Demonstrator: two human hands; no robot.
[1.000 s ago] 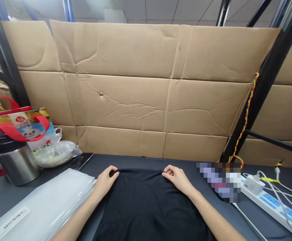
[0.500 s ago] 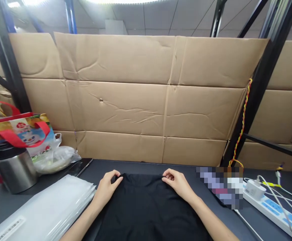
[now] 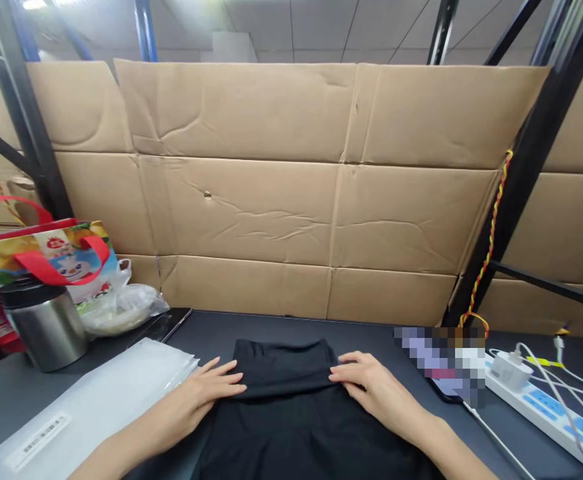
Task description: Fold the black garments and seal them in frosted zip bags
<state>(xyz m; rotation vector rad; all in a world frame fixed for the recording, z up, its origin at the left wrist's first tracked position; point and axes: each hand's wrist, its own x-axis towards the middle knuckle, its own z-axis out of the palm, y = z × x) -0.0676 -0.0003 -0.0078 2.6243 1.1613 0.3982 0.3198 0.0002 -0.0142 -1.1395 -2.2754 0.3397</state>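
Observation:
A black cloth garment, probably a T-shirt, lies flat on the dark table, its far end folded back toward me in a doubled band. My left hand lies flat with fingers spread, its fingertips touching the band's left side. My right hand rests on the band's right end, fingers extended. Neither hand visibly pinches the cloth. The garment's near part runs out of view below.
A stack of clear plastic bags lies left of the garment, near a steel flask, a printed tote bag and a food bag. On the right are a pixelated object and a power strip. Cardboard lines the back.
The garment's far edge, pinched at both ends earlier, is now folded back toward me. Both hands have let go, moved nearer to me and flattened on the cloth.

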